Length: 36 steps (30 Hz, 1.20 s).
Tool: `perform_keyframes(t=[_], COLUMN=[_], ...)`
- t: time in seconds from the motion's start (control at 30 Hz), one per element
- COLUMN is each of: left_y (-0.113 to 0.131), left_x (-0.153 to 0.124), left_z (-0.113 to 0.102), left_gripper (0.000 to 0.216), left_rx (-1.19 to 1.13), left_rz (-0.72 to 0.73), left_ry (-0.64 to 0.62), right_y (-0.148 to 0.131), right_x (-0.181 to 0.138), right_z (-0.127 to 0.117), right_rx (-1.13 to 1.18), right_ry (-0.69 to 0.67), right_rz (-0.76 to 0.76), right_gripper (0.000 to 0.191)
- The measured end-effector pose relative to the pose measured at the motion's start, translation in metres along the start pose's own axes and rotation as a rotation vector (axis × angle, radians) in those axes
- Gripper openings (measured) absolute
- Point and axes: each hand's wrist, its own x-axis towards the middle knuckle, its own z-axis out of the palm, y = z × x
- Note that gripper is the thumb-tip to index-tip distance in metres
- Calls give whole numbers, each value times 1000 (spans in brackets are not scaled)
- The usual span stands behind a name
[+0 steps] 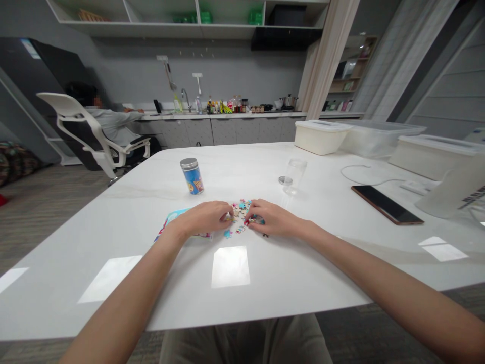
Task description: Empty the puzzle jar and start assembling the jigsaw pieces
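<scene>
Loose jigsaw pieces [242, 206] lie back from the middle of the near edge of the desk [284, 283], none visibly joined; left hand [208, 215] and right hand [276, 218] curl over them, whether pinching any I cannot tell

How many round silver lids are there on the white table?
2: one lid is on the blue-printed jar; a second lid lies flat by the clear jar. I see no others there.

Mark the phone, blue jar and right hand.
Phone [386, 204], head view: middle of its dark screen.
Blue jar [193, 178], head view: printed side.
Right hand [274, 218], head view: back of the hand.
</scene>
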Motion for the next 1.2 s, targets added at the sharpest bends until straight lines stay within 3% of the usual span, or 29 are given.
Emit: perform_keyframes(t=[0.27,0.5,1.2], left_y=[4,6,9], left_x=[-2,-4,3], left_z=[-3,-3,1], left_gripper=[7,11,15], left_rx=[-12,1,-55], left_rz=[14,39,-16], left_ry=[-7,-14,-16], right_y=[2,1,-2], right_x=[1,0,0], right_z=[1,3,0], right_rx=[2,18,49], right_ry=[22,3,-4], right_rz=[4,-29,-14], right_gripper=[10,28,9])
